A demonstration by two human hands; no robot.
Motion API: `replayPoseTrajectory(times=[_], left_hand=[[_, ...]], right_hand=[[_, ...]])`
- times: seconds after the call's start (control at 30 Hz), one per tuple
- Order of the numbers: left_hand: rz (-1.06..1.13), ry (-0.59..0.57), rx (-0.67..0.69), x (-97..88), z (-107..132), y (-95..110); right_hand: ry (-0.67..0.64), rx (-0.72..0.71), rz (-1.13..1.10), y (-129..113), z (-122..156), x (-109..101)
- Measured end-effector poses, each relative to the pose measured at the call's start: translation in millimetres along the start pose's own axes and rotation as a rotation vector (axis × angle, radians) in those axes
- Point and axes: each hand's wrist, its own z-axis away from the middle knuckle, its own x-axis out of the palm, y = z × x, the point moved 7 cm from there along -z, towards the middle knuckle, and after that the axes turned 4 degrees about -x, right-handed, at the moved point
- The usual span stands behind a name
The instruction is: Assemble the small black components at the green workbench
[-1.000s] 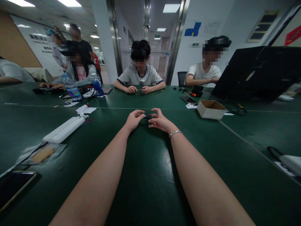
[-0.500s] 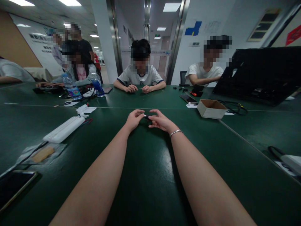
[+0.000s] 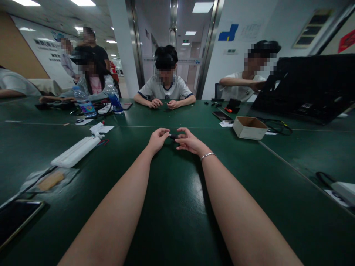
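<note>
Both my arms stretch out over the dark green table [image 3: 172, 207]. My left hand [image 3: 157, 139] and my right hand [image 3: 189, 142] meet at the table's middle, fingers curled. Between their fingertips they pinch a small black part [image 3: 173, 137], too small to name. A thin silver bracelet [image 3: 207, 156] circles my right wrist. The hands rest just above or on the table surface.
A long white power strip [image 3: 74, 151] and a plastic bag [image 3: 48, 181] lie at left, a phone [image 3: 16, 218] at the near left edge. An open cardboard box [image 3: 249, 128] and a black laptop [image 3: 307, 87] stand at right. Several people sit across the table.
My hands stay in place with only slight finger movement around the small part. The person at the far right has raised an arm.
</note>
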Motion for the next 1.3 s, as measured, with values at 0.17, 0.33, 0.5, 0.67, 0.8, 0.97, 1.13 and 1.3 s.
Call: replayPoseTrajectory(times=[0.17, 0.33, 0.5, 0.67, 0.8, 0.97, 1.13, 1.3], left_hand=[[0.0, 0.003, -0.001, 0.4, -1.1, -1.5], [-0.006, 0.017, -0.006, -0.5, -1.0, -1.5], [-0.017, 0.016, 0.003, -0.7, -0.8, 0.0], [-0.026, 0.016, 0.013, -1.1, -0.1, 1.3], [-0.04, 0.027, 0.022, -1.5, -0.3, 1.5], [-0.031, 0.026, 0.019, -1.2, -1.2, 0.1], [-0.043, 0.03, 0.018, -1.4, -0.4, 0.6], [-0.035, 0.034, 0.013, -1.5, -0.1, 1.4]], right_hand=[[0.005, 0.018, 0.003, 1.9, -0.4, 0.3], [0.011, -0.001, -0.025, 0.7, -1.1, -0.5], [-0.002, -0.006, 0.002, 0.0, -0.6, 0.4], [-0.004, 0.017, -0.004, 2.5, -1.4, 0.2], [0.009, -0.002, -0.019, 1.3, -1.7, -0.9], [-0.007, 0.002, 0.01, 1.2, -1.4, 0.6], [-0.006, 0.028, 0.003, 3.7, -2.0, -0.1], [-0.016, 0.011, 0.0, 2.9, -1.6, 0.8]])
